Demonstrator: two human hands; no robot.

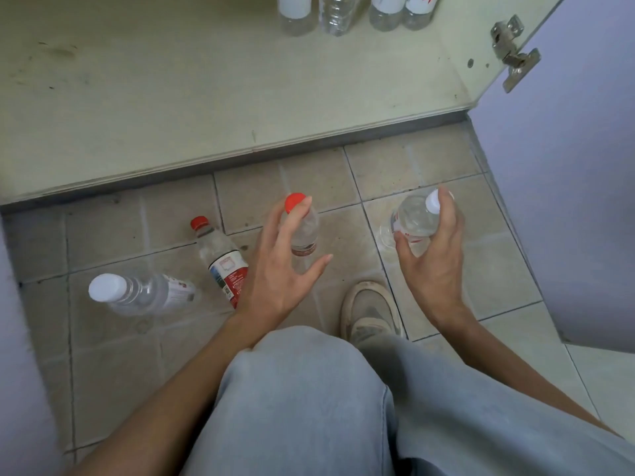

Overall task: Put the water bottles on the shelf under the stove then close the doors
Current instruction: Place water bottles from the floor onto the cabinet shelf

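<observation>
Right hand (434, 255) gripping white-capped bottle (414, 218); left hand (285, 269) spread wide around red-capped bottle (302, 231).

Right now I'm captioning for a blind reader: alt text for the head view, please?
A crouching person's left hand reaches around a red-capped bottle while the right hand grips a white-capped bottle; four bottles stand on the open cabinet shelf.

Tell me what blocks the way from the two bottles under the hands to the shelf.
Nothing visible does. The floor between the red-capped bottle, the white-capped bottle and the shelf is bare, its front is free, and the right door stands open.
</observation>
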